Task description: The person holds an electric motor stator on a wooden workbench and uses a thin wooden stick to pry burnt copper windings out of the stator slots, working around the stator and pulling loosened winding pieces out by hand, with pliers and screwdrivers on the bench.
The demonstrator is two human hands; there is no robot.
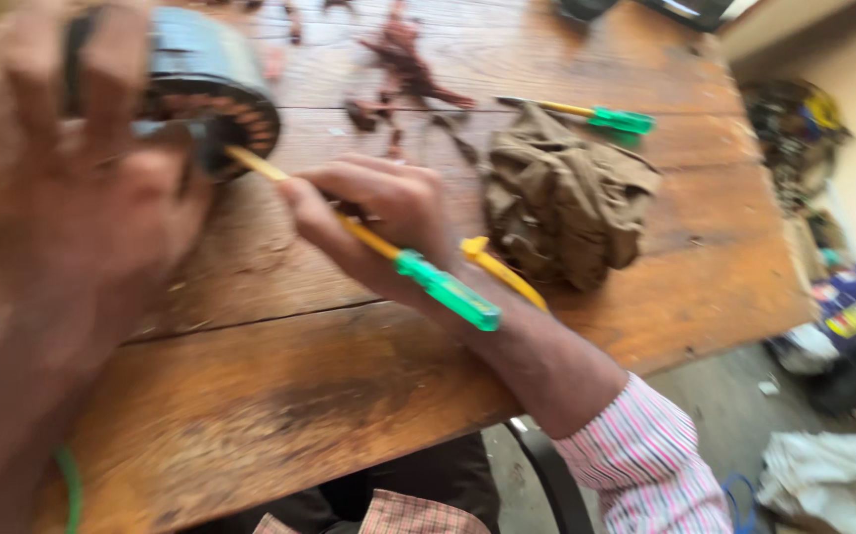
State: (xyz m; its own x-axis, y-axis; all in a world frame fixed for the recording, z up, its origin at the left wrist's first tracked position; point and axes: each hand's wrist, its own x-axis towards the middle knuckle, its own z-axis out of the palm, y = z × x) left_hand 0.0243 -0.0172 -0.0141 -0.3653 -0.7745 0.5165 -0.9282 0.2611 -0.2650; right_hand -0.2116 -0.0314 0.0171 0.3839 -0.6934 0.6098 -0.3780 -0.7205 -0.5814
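- On the wooden table [279,366], seen from the head camera, the left hand [72,198] is blurred and close to the lens, its fingers wrapped around a round grey motor stator [212,84] at the table's far left.
- Just right of the stator, the right hand [388,222] is closed around a screwdriver [368,237] with a yellow shaft and green handle — its tip reaches the stator's dark, copper-lined opening, its handle points toward the table's near edge.
- Beyond the right hand, near the table's middle, lies a crumpled brown cloth [561,203].
- A second green-handled screwdriver [596,117] lies just behind the cloth.
- Scraps of reddish copper wire [403,64] are scattered to the right of the stator — well apart from both hands.
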